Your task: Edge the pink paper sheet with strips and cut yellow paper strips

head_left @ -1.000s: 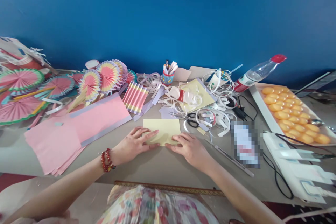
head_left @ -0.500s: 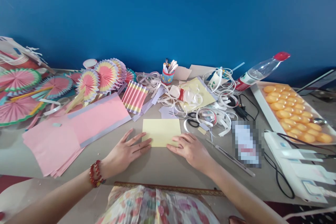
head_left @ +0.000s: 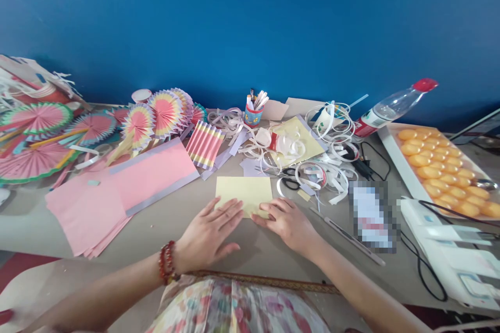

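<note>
A pale yellow sheet of paper (head_left: pixel 244 186) lies on the table in front of me. My left hand (head_left: pixel 211 229) rests flat across its lower left part, fingers stretched out and thumb apart, so it is open. At the lower right corner, my right hand (head_left: pixel 291 226) touches the sheet with slightly bent, separated fingers and grips nothing that I can see. Both hands cover parts of the lower edge. Black-handled scissors (head_left: pixel 291 183) lie just beyond the right hand, partly under paper strips. A slim grey knife-like tool (head_left: pixel 347 237) lies to its right.
Pink sheets (head_left: pixel 86 208) and folded paper fans (head_left: pixel 166 109) spread over the left. A pleated striped paper (head_left: pixel 205 143), a pen cup (head_left: pixel 253 116) and white strips (head_left: pixel 336 182) lie behind. Rightward are a bottle (head_left: pixel 390 106), a tray of orange-yellow pieces (head_left: pixel 441 171) and a power strip (head_left: pixel 433 250).
My left hand has slid right and inward, from the yellow sheet's left edge onto its lower part. The right hand stays at the right corner. The view has shifted slightly.
</note>
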### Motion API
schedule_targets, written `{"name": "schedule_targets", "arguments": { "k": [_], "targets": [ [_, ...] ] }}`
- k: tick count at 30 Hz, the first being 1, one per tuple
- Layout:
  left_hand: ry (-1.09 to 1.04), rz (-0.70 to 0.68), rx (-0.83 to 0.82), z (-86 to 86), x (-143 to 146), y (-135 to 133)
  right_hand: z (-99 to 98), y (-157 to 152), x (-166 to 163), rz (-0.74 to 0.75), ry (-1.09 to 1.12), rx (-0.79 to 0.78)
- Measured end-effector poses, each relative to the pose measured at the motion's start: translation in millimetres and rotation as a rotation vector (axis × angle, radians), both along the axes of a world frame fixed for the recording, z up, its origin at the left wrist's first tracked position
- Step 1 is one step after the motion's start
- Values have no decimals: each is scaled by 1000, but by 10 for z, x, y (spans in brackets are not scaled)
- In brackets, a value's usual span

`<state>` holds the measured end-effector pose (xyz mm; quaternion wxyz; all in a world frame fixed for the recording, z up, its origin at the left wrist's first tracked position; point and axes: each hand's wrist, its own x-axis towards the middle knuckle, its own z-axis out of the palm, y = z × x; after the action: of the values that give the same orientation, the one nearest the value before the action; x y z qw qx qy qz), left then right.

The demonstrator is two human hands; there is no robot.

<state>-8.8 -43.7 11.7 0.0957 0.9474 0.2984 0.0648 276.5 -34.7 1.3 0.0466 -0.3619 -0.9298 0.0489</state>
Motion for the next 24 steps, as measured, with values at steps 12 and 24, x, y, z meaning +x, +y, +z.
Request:
{"name": "schedule_targets", "arguments": {
  "k": [12, 24],
  "targets": [
    [24, -111, -75, -180, 210, 22, -38, -440, 274, -264, 67, 42],
    [70, 20, -23, -171, -212, -66, -3, -463, 212, -328, 141, 79]
  ]
}}
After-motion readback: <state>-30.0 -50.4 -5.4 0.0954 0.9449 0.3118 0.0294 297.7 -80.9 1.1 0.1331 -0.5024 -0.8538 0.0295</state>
